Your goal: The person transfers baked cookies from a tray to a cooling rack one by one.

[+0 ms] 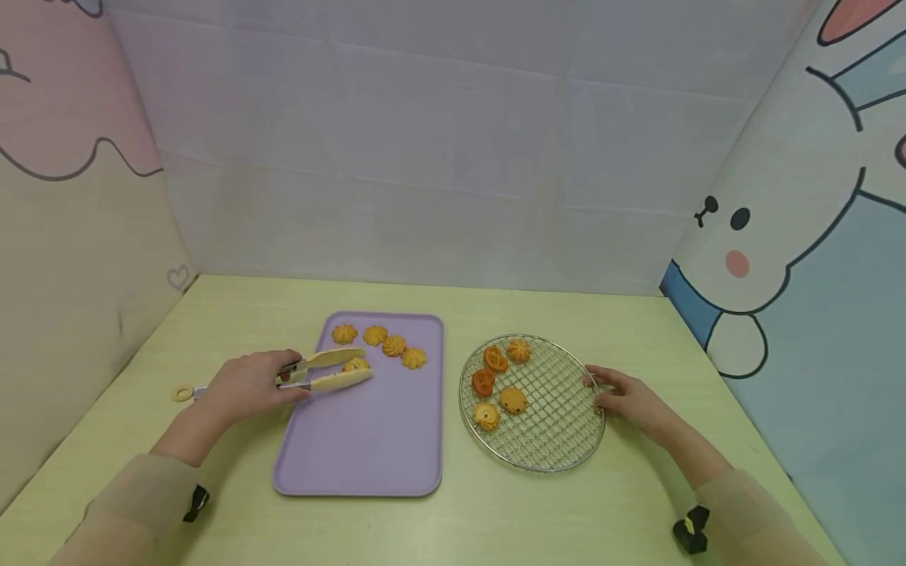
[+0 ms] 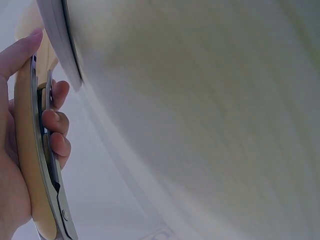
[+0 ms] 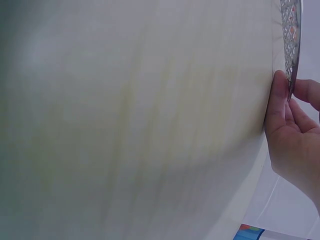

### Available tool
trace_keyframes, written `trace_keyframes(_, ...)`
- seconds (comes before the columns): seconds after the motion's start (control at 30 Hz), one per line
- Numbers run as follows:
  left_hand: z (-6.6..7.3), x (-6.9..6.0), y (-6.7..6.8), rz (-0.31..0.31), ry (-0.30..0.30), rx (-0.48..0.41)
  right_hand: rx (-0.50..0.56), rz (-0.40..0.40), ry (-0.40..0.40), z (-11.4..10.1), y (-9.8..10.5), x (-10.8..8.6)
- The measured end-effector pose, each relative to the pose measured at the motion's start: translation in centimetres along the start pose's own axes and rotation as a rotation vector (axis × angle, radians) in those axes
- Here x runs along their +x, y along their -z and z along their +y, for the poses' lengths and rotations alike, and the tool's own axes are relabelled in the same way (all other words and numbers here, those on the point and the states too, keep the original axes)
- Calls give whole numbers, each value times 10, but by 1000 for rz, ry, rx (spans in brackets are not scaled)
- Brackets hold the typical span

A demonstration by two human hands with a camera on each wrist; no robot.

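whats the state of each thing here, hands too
left hand, holding the tongs
tongs, tips parted, on either side of one cookie
cookie between the tips, over the tray; unclear if gripped
purple tray, flat, partly filled
other tray cookies, four, near the far edge
wire rack, rim held, partly filled
rack cookies, five
right hand, pinching the rack's rim

A pale yellow table (image 1: pixel 510 523) is carrying a rectangular lilac tray (image 1: pixel 368 444) and a round wire rack (image 1: pixel 555 413). The tray is lying flat on the left, and the rack is sitting near its right edge.
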State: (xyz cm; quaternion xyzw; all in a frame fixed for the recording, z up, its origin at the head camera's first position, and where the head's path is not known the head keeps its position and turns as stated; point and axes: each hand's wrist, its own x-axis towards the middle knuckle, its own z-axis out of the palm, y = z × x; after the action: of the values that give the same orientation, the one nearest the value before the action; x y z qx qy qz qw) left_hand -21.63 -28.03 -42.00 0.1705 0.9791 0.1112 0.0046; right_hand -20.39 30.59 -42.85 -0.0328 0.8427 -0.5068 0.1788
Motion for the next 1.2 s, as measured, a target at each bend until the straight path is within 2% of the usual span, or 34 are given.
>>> trace_keyframes(0.77,3,1,2,-1,-27,8,10,2,-7,0,-1,0)
trace_keyframes(1.03,5,1,5,-20,-26,2,22,-6,-9,0,-1,0)
trace_keyframes(1.2,7,3,7,-7,-37,0,29,-8,-8,0,0,0)
